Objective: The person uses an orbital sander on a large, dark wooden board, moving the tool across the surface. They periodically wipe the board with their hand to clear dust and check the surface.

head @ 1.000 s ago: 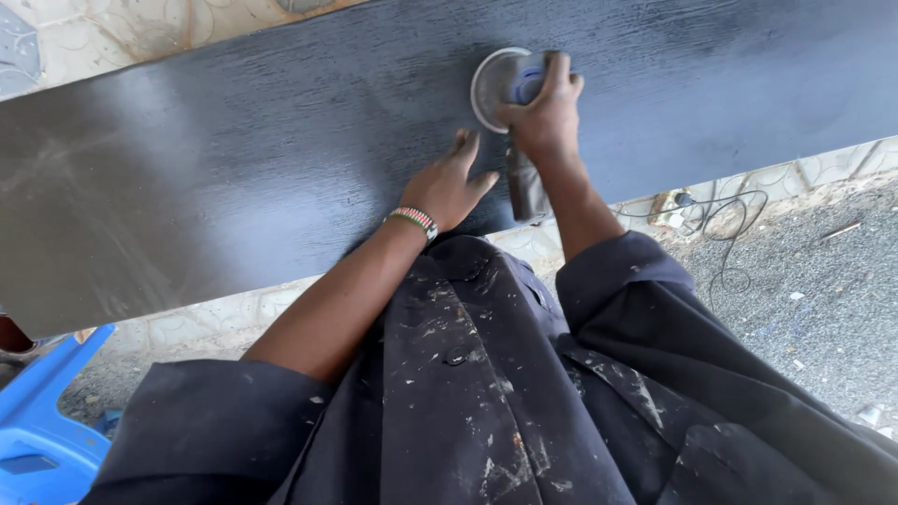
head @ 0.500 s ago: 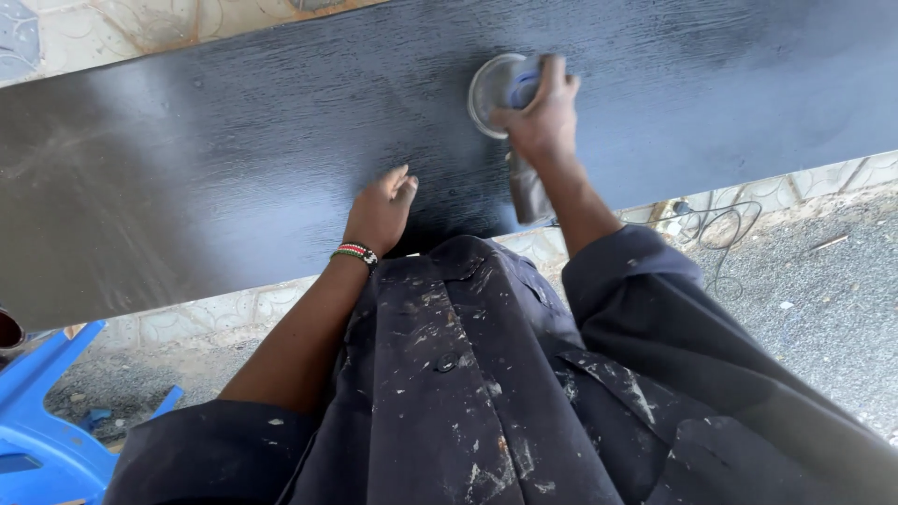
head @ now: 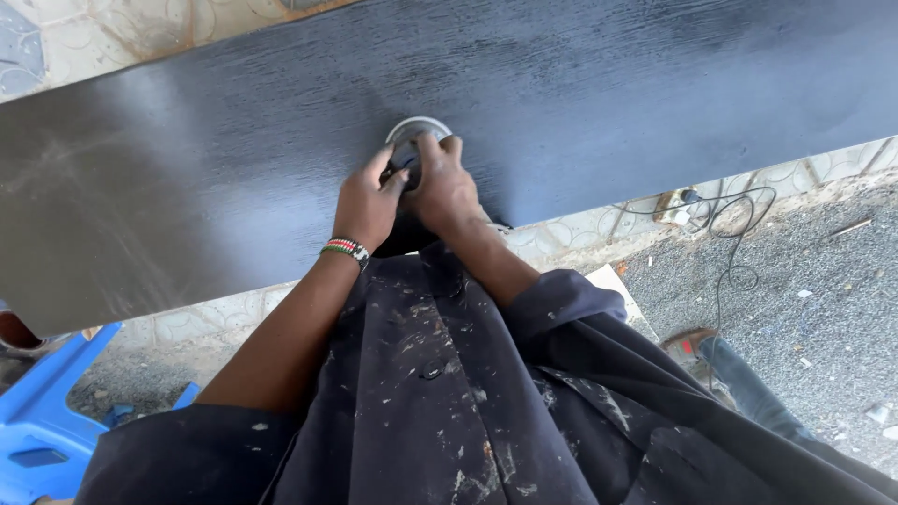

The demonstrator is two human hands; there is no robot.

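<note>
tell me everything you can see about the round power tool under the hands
The sander is mostly hidden: only a round grey disc edge shows, lying flat on the dark, grained board near its front edge. A bit of blue shows between the fingers. The right hand grips over its top, and the left hand presses in from the left side, so both touch it. Its body and any cord joint are covered. Whether it is spinning cannot be told.
</note>
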